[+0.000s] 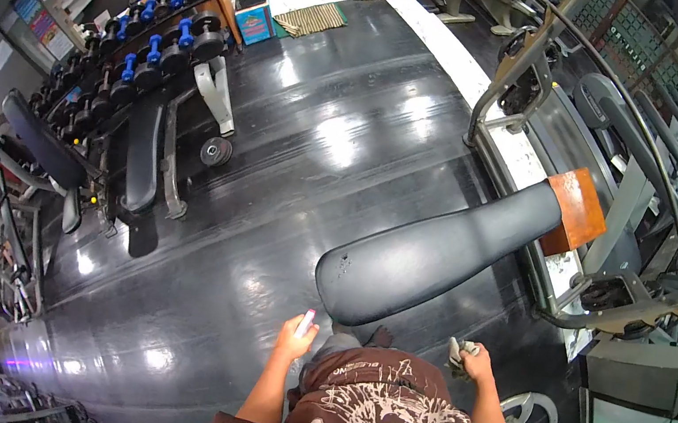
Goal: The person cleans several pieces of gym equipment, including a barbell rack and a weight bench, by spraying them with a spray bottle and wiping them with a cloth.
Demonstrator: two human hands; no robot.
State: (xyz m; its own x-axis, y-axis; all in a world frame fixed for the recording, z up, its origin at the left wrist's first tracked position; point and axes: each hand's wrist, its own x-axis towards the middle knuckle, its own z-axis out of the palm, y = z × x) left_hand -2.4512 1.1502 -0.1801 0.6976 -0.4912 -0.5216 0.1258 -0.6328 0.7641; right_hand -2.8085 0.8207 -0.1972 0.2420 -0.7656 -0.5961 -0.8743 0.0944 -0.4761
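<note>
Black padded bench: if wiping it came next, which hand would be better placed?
Probably the right hand: it holds what looks like a crumpled cloth. The left hand appears nearer the rounded end of the black padded bench, but is occupied by a small pink-and-white item.

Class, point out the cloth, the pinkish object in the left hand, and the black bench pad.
Cloth [456, 356]: head view, on its exposed folds.
Pinkish object [305, 323]: head view, on its exposed side.
Black bench pad [429, 262]: head view, middle of its top.
</note>
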